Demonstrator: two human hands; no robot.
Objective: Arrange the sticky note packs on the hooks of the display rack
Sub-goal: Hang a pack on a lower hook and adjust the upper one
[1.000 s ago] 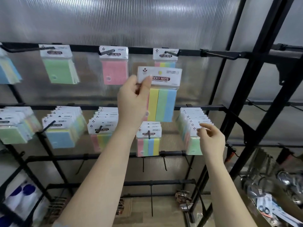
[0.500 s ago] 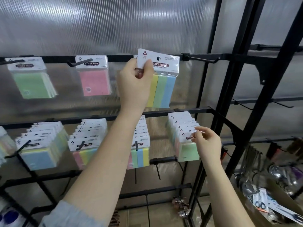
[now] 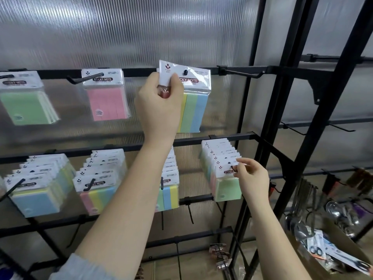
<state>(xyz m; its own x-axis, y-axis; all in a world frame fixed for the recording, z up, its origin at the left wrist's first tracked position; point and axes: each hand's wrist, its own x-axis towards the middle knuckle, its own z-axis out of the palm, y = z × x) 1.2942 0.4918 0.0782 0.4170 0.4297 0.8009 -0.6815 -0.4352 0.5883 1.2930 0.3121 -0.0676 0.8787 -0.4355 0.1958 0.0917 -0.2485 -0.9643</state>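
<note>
Left hand [image 3: 159, 102] grip pinches the striped pack's [image 3: 193, 102] header corner, threaded on the hook [image 3: 184, 72].

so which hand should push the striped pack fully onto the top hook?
Left. The left hand already pinches the white header of the multicolour striped sticky note pack, whose hole sits over the black hook tip. The right hand is down at the lower row, pinching a green sticky note pack.

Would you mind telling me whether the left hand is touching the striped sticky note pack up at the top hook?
Touching. The head view shows the left hand pinching the header card of the striped pack, thumb in front.
</note>
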